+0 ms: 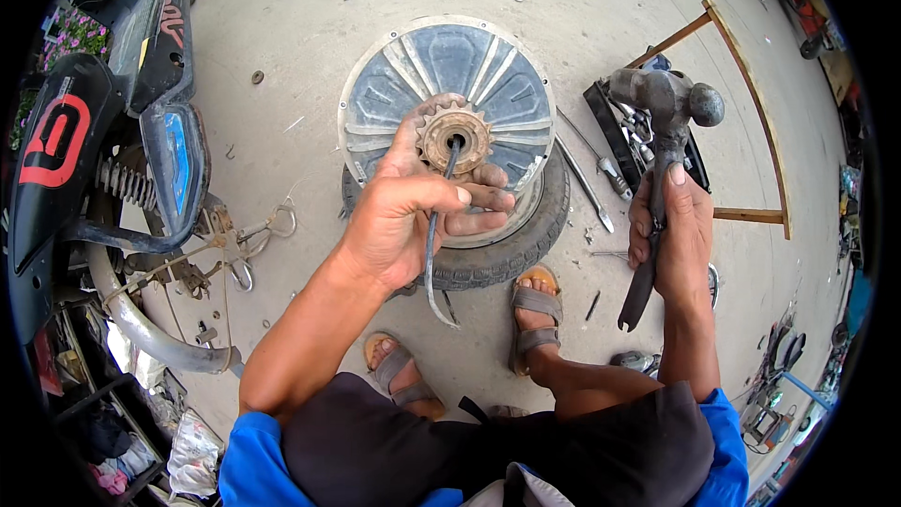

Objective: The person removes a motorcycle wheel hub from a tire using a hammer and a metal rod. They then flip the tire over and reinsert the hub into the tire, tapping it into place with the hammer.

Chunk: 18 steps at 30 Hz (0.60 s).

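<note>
Near the middle, my left hand is closed round a rusty toothed sprocket and a long thin metal rod, bent at its lower end, whose upper part sits in the sprocket's centre hole. Behind them a large round dark-blue ribbed plate with a pale rim rests over a black tyre. On the right, my right hand grips a ball-headed hammer upright, head at the top; its dark handle, or a tool held along it, shows a forked lower end.
A scooter body with exposed spring and pipe lines the left. An open black tool tray, loose bars and a wooden frame lie at the right. My sandalled feet are below the tyre; more clutter fills both edges.
</note>
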Each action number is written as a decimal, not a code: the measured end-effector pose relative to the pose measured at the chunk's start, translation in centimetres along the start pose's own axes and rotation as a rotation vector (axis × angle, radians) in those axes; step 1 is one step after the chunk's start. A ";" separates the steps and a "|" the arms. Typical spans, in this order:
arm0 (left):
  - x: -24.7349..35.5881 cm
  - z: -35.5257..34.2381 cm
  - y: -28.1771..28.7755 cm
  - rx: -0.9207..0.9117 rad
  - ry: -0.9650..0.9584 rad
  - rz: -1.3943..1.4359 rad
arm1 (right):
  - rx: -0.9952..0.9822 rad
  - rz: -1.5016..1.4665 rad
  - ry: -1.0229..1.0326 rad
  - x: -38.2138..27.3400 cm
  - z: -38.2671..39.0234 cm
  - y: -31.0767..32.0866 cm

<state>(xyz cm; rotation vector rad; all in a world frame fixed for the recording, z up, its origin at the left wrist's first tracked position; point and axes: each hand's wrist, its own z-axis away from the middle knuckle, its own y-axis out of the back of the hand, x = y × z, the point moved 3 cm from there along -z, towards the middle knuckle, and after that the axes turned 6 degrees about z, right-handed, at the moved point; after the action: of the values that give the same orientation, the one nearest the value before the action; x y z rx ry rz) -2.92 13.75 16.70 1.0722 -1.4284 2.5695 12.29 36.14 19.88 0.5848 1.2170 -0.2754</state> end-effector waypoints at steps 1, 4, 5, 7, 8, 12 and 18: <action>0.7 0.0 -0.2 -0.007 -0.006 -0.018 | 0.055 0.028 -0.040 1.4 -0.3 0.7; 1.5 0.0 -1.1 0.013 -0.062 -0.074 | 0.167 0.154 -0.151 7.3 -0.2 2.8; 1.7 0.0 -1.3 0.008 -0.069 -0.076 | 0.145 0.232 -0.182 9.6 0.2 3.6; 1.8 -0.2 -1.2 -0.015 -0.071 -0.076 | 0.122 0.434 -0.280 14.1 2.1 4.9; 2.1 0.0 -1.0 -0.015 -0.072 -0.069 | 0.110 0.552 -0.338 16.4 3.3 5.4; 3.0 1.3 -0.2 0.016 -0.065 -0.064 | -0.060 1.021 -0.246 22.6 8.0 4.8; 3.2 2.8 1.0 -0.016 -0.121 -0.047 | -0.070 1.142 -0.325 30.4 13.0 5.7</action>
<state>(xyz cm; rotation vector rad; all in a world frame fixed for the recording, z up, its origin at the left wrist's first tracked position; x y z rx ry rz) -4.12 10.03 18.75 1.2635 -1.4265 2.4963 35.74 36.83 -4.08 1.0298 0.4418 0.6155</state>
